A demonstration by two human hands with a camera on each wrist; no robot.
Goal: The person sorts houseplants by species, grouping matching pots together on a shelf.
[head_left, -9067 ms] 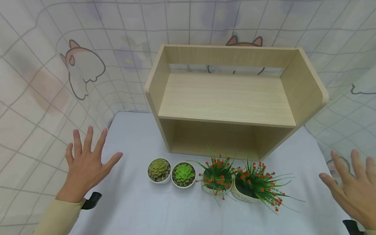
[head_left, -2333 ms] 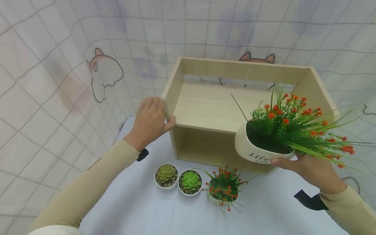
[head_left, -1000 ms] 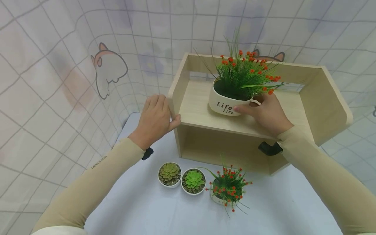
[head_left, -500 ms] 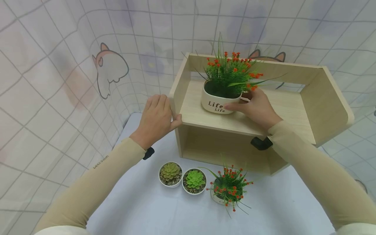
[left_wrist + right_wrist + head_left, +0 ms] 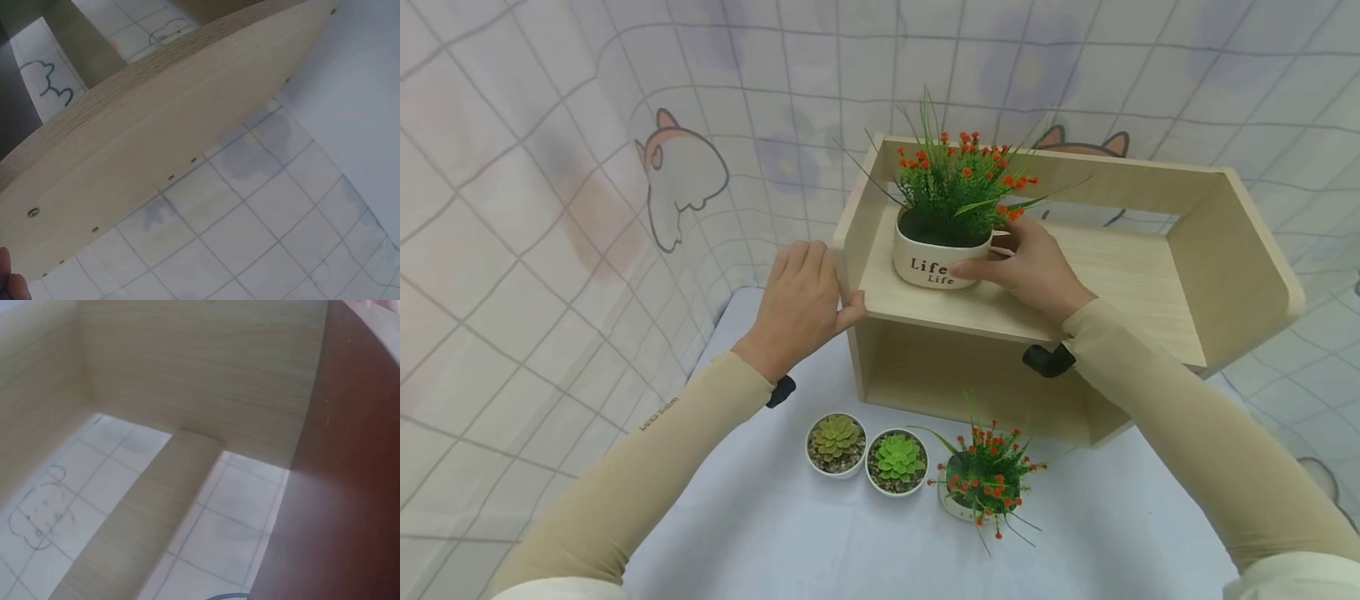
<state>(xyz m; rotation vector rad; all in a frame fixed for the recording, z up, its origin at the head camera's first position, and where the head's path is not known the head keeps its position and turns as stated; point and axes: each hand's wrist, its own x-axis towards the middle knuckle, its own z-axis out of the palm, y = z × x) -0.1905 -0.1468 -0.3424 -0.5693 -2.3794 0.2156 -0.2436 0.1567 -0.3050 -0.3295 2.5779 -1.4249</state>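
A light wooden shelf unit (image 5: 1157, 287) stands on the white table. On its upper board, at the left end, sits a white pot marked "Life" (image 5: 928, 265) with green grass and orange-red flowers. My right hand (image 5: 1026, 268) grips that pot from its right side, thumb on the front. My left hand (image 5: 800, 304) holds the shelf's left side panel (image 5: 162, 156), thumb hooked round its front edge. The left wrist view shows only that panel and a fingertip (image 5: 9, 284). In the right wrist view I see just the shelf's inner boards (image 5: 200, 369).
Three small pots stand in a row on the table (image 5: 790, 533) in front of the shelf: two succulents (image 5: 835, 442) (image 5: 896, 461) and a second red-flowered plant (image 5: 983, 483). A tiled curtain with cat drawings (image 5: 681, 179) hangs behind and to the left.
My right hand has slid the flowered pot leftward along the upper board toward the left panel. The left hand has stayed on the shelf's side.
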